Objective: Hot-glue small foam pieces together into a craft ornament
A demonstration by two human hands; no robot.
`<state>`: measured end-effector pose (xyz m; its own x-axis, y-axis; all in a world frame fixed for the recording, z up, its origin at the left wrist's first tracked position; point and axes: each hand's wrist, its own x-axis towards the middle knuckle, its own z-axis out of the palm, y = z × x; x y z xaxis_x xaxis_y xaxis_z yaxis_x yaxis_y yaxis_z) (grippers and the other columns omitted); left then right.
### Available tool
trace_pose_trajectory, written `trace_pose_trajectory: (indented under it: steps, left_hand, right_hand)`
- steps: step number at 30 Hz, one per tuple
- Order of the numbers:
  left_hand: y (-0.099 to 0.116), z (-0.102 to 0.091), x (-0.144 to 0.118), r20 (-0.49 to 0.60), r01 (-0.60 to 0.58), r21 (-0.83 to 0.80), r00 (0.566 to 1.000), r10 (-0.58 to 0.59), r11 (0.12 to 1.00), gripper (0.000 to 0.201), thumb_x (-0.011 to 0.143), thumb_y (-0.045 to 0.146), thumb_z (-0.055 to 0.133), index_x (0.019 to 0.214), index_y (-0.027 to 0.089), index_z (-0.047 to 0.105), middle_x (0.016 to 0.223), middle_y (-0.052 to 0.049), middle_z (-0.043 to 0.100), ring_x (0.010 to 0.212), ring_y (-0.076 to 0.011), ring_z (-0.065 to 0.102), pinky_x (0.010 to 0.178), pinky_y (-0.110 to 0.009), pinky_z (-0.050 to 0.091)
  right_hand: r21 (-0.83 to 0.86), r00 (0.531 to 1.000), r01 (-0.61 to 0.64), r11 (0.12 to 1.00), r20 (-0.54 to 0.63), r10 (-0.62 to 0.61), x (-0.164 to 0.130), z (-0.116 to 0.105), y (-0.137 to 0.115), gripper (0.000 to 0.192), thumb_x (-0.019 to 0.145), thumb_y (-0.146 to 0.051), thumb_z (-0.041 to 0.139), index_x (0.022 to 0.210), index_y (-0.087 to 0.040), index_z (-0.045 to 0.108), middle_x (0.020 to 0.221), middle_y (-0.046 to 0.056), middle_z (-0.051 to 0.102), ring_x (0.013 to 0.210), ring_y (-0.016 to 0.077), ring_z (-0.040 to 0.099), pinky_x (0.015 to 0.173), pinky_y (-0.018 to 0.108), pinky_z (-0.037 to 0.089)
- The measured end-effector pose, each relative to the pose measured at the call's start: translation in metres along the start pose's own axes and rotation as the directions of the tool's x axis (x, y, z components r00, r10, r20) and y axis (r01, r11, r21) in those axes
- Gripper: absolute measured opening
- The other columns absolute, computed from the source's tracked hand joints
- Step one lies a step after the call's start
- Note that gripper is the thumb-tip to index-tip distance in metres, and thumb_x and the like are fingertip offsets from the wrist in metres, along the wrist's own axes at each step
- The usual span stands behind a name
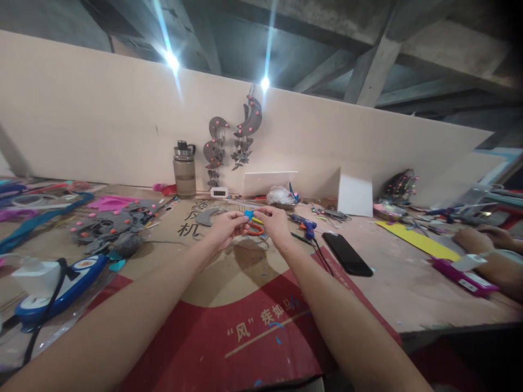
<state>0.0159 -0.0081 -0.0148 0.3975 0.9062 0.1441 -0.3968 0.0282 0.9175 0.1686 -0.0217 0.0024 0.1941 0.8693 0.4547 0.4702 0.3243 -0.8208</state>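
Note:
My left hand (229, 227) and my right hand (274, 222) are close together over the cardboard, fingertips pinched on a small bright blue piece (249, 215) between them. Its exact kind is too small to make out. Just beneath it show an orange loop (256, 230) and a bit of yellow; whether these touch my fingers I cannot tell. A grey crescent shape (206, 216) lies left of my left hand. To the right of my right hand rests a blue glue gun (305, 224) with a dark cable.
Red-and-tan cardboard (212, 283) covers the table before me. Around it are a phone (347, 254), a bottle (184, 170), grey felt pieces with pink dots (110, 223) and a blue-white power strip (67, 288). Another person's hands (486, 242) rest at far right, near yellow sheet (417, 239).

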Motion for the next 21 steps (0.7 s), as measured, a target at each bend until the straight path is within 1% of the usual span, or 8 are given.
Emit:
trace_pose_trajectory:
  steps: [2, 4, 6, 8, 11, 14, 17, 21]
  left_hand:
    - [-0.001, -0.001, 0.000, 0.008, -0.005, 0.006, 1.000, 0.005, 1.000, 0.015, 0.068, 0.014, 0.072, 0.079, 0.011, 0.062, 0.062, -0.001, 0.061, 0.051, -0.0068, 0.057, 0.050, -0.016, 0.048]
    - [-0.001, -0.001, 0.001, 0.011, 0.001, 0.002, 1.000, -0.001, 1.000, 0.017, 0.069, 0.015, 0.072, 0.082, 0.011, 0.063, 0.065, -0.002, 0.062, 0.053, -0.0073, 0.058, 0.051, -0.017, 0.050]
    - [-0.001, 0.000, 0.000, 0.003, 0.009, 0.006, 1.000, -0.009, 1.000, 0.016, 0.071, 0.017, 0.071, 0.083, 0.011, 0.063, 0.068, -0.004, 0.064, 0.056, -0.0092, 0.061, 0.053, -0.018, 0.052]
    - [-0.001, 0.001, -0.001, -0.024, 0.024, 0.021, 0.999, -0.024, 0.999, 0.013, 0.074, 0.018, 0.068, 0.083, 0.010, 0.062, 0.069, -0.006, 0.066, 0.059, -0.0117, 0.064, 0.055, -0.020, 0.053]
    - [0.001, 0.003, -0.003, -0.098, 0.052, 0.041, 0.994, -0.047, 0.998, 0.008, 0.077, 0.016, 0.064, 0.081, 0.009, 0.061, 0.068, -0.008, 0.067, 0.060, -0.0139, 0.066, 0.055, -0.022, 0.054]
    - [0.003, 0.003, -0.004, -0.148, 0.051, 0.047, 0.988, -0.044, 0.998, 0.008, 0.077, 0.017, 0.064, 0.079, 0.009, 0.061, 0.067, -0.009, 0.067, 0.059, -0.0146, 0.066, 0.053, -0.022, 0.053]
    - [0.003, 0.003, -0.004, -0.135, 0.034, 0.035, 0.990, -0.029, 0.999, 0.010, 0.075, 0.017, 0.067, 0.079, 0.009, 0.062, 0.066, -0.008, 0.067, 0.057, -0.0137, 0.065, 0.052, -0.020, 0.052]
    - [0.002, 0.004, -0.003, -0.087, 0.038, -0.004, 0.996, -0.038, 0.999, 0.010, 0.074, 0.014, 0.067, 0.081, 0.008, 0.063, 0.068, -0.009, 0.068, 0.060, -0.0136, 0.066, 0.056, -0.021, 0.053]
  right_hand:
    - [-0.017, 1.000, 0.006, 1.000, 0.014, -0.005, 0.001, 0.000, 0.002, 0.024, 0.070, -0.033, 0.062, 0.081, -0.015, 0.072, 0.060, -0.002, 0.057, 0.055, 0.0104, 0.044, 0.056, 0.024, 0.036]
    - [-0.062, 1.000, 0.014, 0.998, 0.017, -0.013, 0.001, 0.000, 0.002, 0.024, 0.071, -0.034, 0.061, 0.080, -0.015, 0.072, 0.058, -0.002, 0.056, 0.054, 0.0106, 0.043, 0.055, 0.024, 0.035]
    - [-0.126, 1.000, 0.029, 0.992, 0.013, -0.027, -0.001, -0.002, -0.002, 0.023, 0.072, -0.033, 0.060, 0.080, -0.015, 0.072, 0.056, -0.002, 0.055, 0.054, 0.0110, 0.043, 0.054, 0.024, 0.034]
    - [-0.181, 0.998, 0.057, 0.982, 0.012, -0.056, -0.004, -0.004, -0.006, 0.021, 0.074, -0.031, 0.059, 0.081, -0.016, 0.072, 0.060, -0.002, 0.057, 0.056, 0.0115, 0.045, 0.056, 0.024, 0.036]
    - [-0.248, 0.990, 0.126, 0.960, -0.023, -0.136, -0.007, -0.006, -0.012, 0.020, 0.078, -0.029, 0.057, 0.084, -0.017, 0.072, 0.073, 0.001, 0.062, 0.064, 0.0124, 0.050, 0.064, 0.024, 0.039]
    - [-0.302, 0.970, 0.219, 0.928, -0.037, -0.241, -0.010, -0.006, -0.015, 0.021, 0.082, -0.027, 0.054, 0.088, -0.017, 0.072, 0.080, 0.004, 0.060, 0.072, 0.0136, 0.052, 0.070, 0.025, 0.041]
    - [-0.345, 0.944, 0.315, 0.884, 0.015, -0.330, -0.012, -0.005, -0.014, 0.019, 0.084, -0.025, 0.054, 0.086, -0.018, 0.071, 0.081, 0.004, 0.056, 0.076, 0.0143, 0.052, 0.073, 0.025, 0.041]
    - [-0.411, 0.912, 0.400, 0.819, 0.087, -0.401, -0.015, -0.004, -0.009, 0.019, 0.086, -0.022, 0.052, 0.085, -0.020, 0.071, 0.082, 0.003, 0.053, 0.078, 0.0144, 0.051, 0.076, 0.025, 0.041]
